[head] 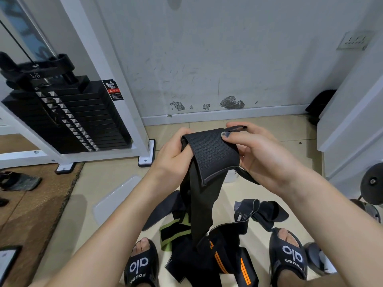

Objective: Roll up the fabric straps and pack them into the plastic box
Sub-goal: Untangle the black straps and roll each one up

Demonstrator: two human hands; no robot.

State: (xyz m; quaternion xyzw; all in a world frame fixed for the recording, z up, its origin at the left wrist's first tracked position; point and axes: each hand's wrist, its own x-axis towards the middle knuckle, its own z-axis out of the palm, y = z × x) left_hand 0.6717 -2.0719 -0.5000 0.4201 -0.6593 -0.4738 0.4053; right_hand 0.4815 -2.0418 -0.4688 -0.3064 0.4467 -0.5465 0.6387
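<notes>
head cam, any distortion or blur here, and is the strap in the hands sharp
Head view: wide-angle bending tilts the white machine frame and wall edges; the held black strap is sharp, its weave visible; the weight stack is slightly soft; light is even, with soft shadows.

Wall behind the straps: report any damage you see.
The wall has dark patches of flaked paint just above the skirting, plus scuffs and scratches higher up. The socket plate at upper right appears tilted, possibly from lens distortion.
</notes>
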